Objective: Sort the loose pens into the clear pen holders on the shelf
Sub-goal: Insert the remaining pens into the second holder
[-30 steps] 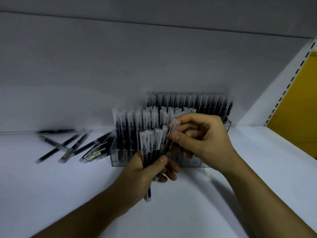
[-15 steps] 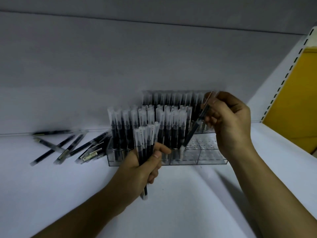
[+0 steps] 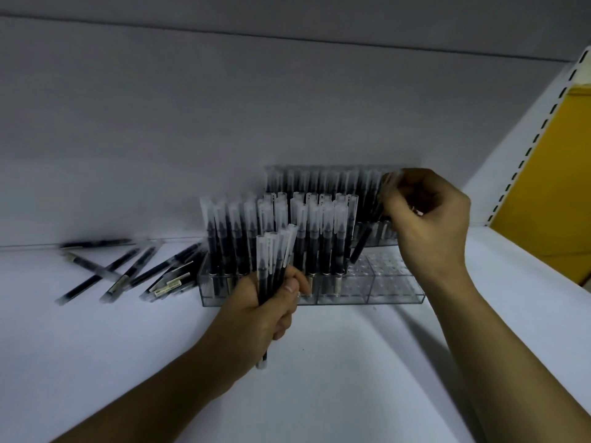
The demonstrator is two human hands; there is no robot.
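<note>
- Hands: the right hand (image 3: 428, 225), right of centre, pinches one pen (image 3: 361, 247) by its capped end, tilted, lower tip over the bare right compartments of the front holder (image 3: 396, 297).
- The left hand (image 3: 262, 314), at centre, grips a bundle of pens (image 3: 275, 251) upright.
- Standing pens (image 3: 323, 238) fill the front holder's left half; the rear holder (image 3: 383, 235) looks full.
- Loose pens (image 3: 128, 273) lie scattered on the shelf (image 3: 319, 378) at left, so with those and the bundle, I judge the sorting a little past halfway.
</note>
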